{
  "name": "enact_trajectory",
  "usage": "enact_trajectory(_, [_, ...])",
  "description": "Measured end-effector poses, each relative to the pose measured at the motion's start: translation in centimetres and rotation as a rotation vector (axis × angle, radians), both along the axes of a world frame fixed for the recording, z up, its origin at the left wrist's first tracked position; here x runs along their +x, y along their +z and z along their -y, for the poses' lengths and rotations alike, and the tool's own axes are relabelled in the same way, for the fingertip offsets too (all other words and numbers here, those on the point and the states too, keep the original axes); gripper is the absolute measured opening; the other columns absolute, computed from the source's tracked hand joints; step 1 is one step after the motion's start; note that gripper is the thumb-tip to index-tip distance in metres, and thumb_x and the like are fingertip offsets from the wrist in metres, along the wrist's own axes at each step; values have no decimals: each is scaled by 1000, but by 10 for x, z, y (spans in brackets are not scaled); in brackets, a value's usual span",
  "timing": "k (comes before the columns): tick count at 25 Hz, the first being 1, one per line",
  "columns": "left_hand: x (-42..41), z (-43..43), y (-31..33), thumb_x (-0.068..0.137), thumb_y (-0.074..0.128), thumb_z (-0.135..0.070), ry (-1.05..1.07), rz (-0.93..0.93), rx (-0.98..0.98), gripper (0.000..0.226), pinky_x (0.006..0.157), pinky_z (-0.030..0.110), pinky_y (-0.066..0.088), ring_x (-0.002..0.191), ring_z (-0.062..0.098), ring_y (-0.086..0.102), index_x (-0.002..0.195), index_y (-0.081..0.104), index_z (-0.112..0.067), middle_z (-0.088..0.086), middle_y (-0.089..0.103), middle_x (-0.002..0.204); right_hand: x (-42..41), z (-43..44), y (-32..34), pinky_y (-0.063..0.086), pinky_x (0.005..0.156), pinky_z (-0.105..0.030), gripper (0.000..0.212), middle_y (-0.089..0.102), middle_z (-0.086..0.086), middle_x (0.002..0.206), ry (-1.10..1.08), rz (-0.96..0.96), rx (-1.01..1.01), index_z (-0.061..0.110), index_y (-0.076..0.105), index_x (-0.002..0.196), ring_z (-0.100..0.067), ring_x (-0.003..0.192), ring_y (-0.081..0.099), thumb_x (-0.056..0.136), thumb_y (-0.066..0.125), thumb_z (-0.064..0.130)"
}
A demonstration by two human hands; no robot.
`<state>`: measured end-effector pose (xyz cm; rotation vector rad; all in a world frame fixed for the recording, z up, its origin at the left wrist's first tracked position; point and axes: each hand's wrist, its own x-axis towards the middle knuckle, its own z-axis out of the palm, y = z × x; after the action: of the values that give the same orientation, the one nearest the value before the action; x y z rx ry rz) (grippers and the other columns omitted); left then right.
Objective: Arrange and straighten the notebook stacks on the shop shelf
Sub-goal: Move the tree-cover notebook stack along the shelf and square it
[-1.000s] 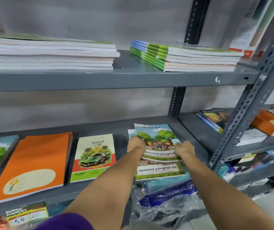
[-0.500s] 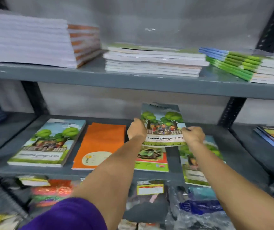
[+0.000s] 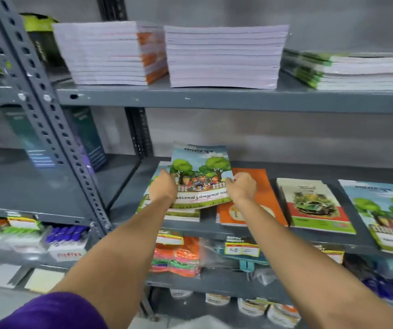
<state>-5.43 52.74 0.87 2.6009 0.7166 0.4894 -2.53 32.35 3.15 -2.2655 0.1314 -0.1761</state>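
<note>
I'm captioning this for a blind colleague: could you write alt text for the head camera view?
Two bare hands, left and right, hold a tree-illustrated notebook by its side edges above a matching stack on a grey metal shelf, beside an orange notebook.

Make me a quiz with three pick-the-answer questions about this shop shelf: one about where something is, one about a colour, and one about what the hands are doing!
1. Where is the car notebook?
A. On the top shelf
B. Between the orange notebook and the tree notebook at the far right
C. On the floor

2. What colour is the sleeve?
A. Yellow
B. Purple
C. White

3. What are the two hands doing?
A. Holding up one tree notebook by its side edges
B. Resting flat on the shelf
C. Holding a pen

Answers: 1 B, it lies flat between those two. 2 B, the sleeve at the bottom left is purple. 3 A, the left hand and right hand each have a grip on one side edge.
</note>
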Motion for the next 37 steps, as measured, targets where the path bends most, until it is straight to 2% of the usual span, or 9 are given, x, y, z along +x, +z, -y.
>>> enact_trajectory(3, [-20,-39,-16,100,36,-31,7,-46,58,32,65,39,40,93,40,62,112,49,-3,20,65,103,-16,-39,-14,35,60,-27,21,69,-14,85,44,-7,-96,9,60,75,-27,80,62,88,66,25])
enact_trajectory(6, [-31,-60,-33,97,43,-21,0,-181,118,24,68,38,46,93,36,64,107,57,-5,17,66,103,-29,-61,-37,39,60,-28,24,69,-14,94,82,-57,-194,5,64,92,-30,88,65,86,70,27])
enact_trajectory(11, [-37,-68,-35,88,56,-12,18,-371,162,18,63,34,45,92,30,65,104,63,-9,10,66,101,-36,-68,-49,43,58,-29,21,70,-11,94,186,-15,-486,9,64,91,-27,81,65,84,71,28])
enact_trajectory(16, [-14,-37,2,86,57,-13,-10,-310,212,18,61,32,45,88,29,65,104,60,-9,8,66,98,-20,-42,-12,43,58,-28,21,70,-10,93,114,46,-403,10,65,89,-28,84,67,86,68,30])
enact_trajectory(22, [25,97,28,86,56,-21,-227,-195,163,25,75,38,51,99,34,65,106,62,-10,12,67,107,-3,99,12,53,76,-35,26,70,-12,107,-143,-21,-449,11,67,102,-32,101,66,84,63,30])
enact_trajectory(27, [42,271,26,87,55,-29,-478,-147,125,27,78,37,52,103,34,64,105,65,-11,13,66,112,-9,255,5,53,76,-35,27,69,-10,110,-327,-168,-487,10,66,105,-31,102,66,82,65,24])
enact_trajectory(31, [57,394,23,85,59,-25,-623,-193,127,28,77,37,52,102,32,65,107,66,-9,12,67,111,-13,370,0,52,74,-36,31,68,-14,108,-416,-247,-400,6,66,103,-33,99,66,78,69,23])
enact_trajectory(35, [75,471,9,83,59,-18,-673,-345,73,33,79,36,52,104,30,64,113,63,-5,13,63,117,-9,451,-12,48,60,-34,17,61,-10,78,-442,-374,-373,8,56,80,-28,69,58,84,67,20])
enact_trajectory(37, [80,500,-6,82,59,-17,-680,-444,46,30,74,34,54,98,29,65,109,63,-4,12,64,114,-7,477,-27,50,65,-34,15,60,-10,82,-423,-464,-377,6,57,89,-29,78,61,87,63,20])
